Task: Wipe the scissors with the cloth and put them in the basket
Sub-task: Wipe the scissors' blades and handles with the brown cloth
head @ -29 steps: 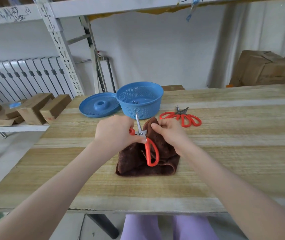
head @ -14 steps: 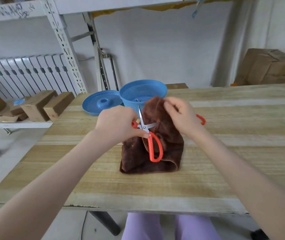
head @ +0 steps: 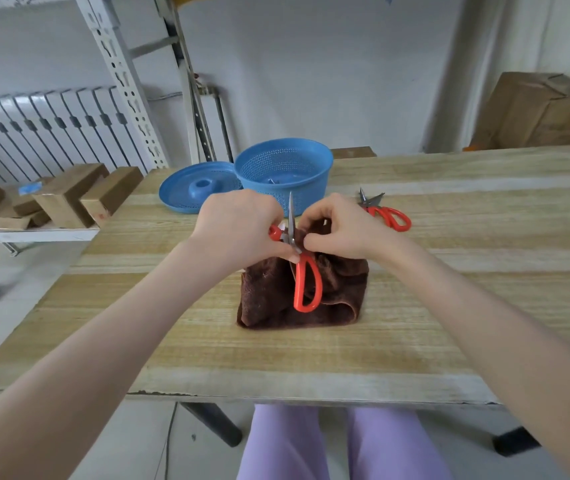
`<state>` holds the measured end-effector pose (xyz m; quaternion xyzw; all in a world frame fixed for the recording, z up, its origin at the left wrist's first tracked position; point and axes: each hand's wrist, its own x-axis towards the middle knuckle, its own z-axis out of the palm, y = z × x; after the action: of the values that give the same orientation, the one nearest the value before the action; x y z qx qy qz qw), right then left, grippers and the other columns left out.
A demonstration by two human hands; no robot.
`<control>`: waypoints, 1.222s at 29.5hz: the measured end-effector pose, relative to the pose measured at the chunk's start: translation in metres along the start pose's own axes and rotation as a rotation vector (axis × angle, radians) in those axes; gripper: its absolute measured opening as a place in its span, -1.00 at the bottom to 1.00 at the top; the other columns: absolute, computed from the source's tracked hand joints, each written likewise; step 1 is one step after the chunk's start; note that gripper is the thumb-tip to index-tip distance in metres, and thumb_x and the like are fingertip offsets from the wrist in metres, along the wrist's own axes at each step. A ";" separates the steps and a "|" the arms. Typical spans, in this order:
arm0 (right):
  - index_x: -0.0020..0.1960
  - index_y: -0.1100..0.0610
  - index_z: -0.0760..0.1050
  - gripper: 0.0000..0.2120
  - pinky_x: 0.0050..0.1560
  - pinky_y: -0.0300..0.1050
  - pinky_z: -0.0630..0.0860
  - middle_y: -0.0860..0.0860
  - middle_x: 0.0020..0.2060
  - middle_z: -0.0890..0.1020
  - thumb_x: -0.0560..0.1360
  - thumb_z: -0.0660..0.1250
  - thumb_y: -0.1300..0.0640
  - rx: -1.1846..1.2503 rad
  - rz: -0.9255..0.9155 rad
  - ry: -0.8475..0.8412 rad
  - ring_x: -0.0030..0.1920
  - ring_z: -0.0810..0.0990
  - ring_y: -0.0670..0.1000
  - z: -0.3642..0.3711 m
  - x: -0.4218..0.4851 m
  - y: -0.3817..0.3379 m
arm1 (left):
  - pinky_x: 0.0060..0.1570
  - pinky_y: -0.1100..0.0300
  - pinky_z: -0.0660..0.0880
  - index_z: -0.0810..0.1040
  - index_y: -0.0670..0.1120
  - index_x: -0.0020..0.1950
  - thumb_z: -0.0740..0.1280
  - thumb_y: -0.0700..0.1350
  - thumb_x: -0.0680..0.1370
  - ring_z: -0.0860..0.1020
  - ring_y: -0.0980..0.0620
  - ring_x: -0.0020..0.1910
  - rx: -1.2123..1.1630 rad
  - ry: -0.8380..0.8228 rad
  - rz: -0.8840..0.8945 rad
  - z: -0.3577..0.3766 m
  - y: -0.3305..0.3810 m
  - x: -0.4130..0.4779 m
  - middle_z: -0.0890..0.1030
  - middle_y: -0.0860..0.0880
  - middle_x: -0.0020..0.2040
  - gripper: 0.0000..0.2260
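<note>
My left hand (head: 242, 227) grips red-handled scissors (head: 306, 282) near the pivot, one blade pointing up and one handle loop hanging over the cloth. My right hand (head: 342, 227) pinches a fold of the dark brown cloth (head: 339, 292) against the other blade, just right of the pivot. The cloth's lower part lies bunched on the wooden table (head: 449, 306). A blue perforated basket (head: 285, 171) stands just behind my hands. A second pair of red-handled scissors (head: 385, 211) lies on the table to the right of the basket.
A blue perforated lid (head: 197, 188) lies left of the basket. Wooden blocks (head: 69, 195) sit on a low shelf at the left, beside a metal rack upright (head: 120, 77). Cardboard boxes (head: 546, 112) stand at the back right.
My right hand, which had lifted the cloth high along the blade, has come back down to the pivot with the cloth. The second scissors are uncovered again.
</note>
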<state>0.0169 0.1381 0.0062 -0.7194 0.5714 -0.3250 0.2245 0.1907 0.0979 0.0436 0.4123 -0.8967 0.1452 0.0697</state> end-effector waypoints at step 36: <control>-0.12 0.03 0.69 -0.79 -0.02 0.07 0.56 -0.07 -0.23 0.71 0.35 0.30 0.06 -0.021 -0.082 0.090 -0.15 0.65 0.02 0.022 -0.007 -0.006 | -0.46 0.23 0.10 0.26 -0.06 -0.44 0.34 0.47 0.23 0.28 0.14 -0.47 0.022 -0.030 0.074 0.002 -0.017 -0.006 0.37 0.06 -0.48 -0.39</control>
<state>0.0360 0.1455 -0.0056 -0.7291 0.5543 -0.3601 0.1774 0.2072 0.0910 0.0441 0.3819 -0.9105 0.1515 0.0464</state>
